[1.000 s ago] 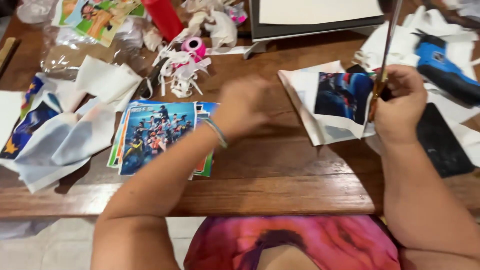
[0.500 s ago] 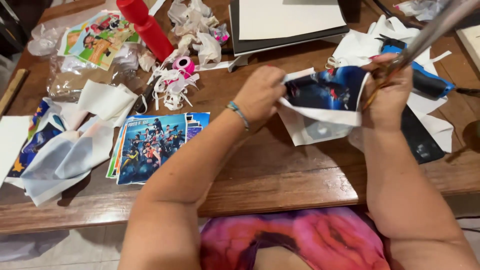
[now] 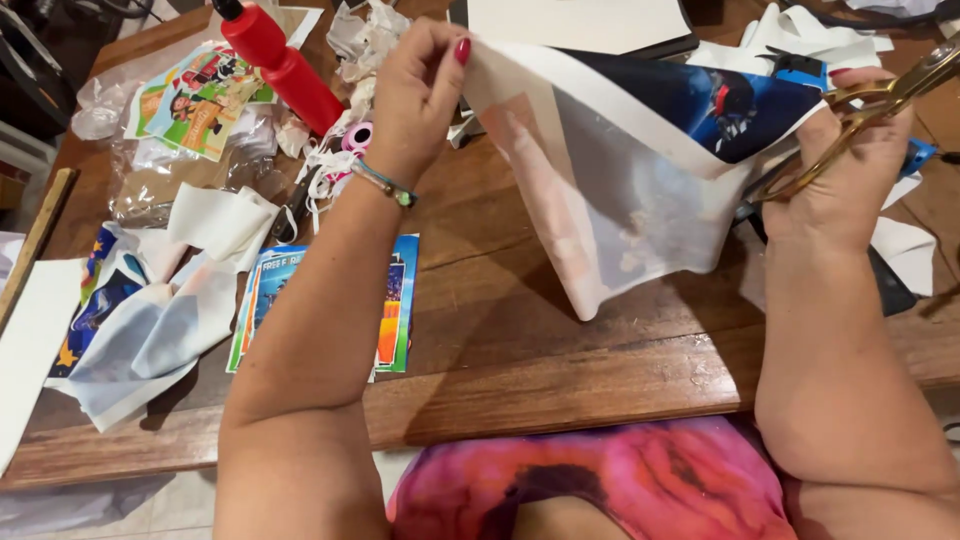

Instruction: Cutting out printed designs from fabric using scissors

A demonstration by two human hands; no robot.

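My left hand (image 3: pixel 420 90) pinches the top corner of a printed sheet (image 3: pixel 620 160), white on the back and dark blue on the printed side, lifted off the wooden table (image 3: pixel 560 370). My right hand (image 3: pixel 840 180) grips gold-handled scissors (image 3: pixel 870 110) at the sheet's right edge, its fingers through the handles; whether it also holds the sheet I cannot tell. The sheet hangs in the air between both hands, its lower corner drooping toward the table.
A stack of colourful prints (image 3: pixel 390 310) lies under my left forearm. White and blue sheets (image 3: pixel 150 320) are piled at the left. A red bottle (image 3: pixel 285 65), paper scraps (image 3: pixel 330 160), a pink tape roll (image 3: pixel 357 137) and a cartoon print (image 3: pixel 200 95) sit behind.
My left hand moved from the prints on the table to the sheet and lifted it up. The right hand rose with the scissors beside the sheet.
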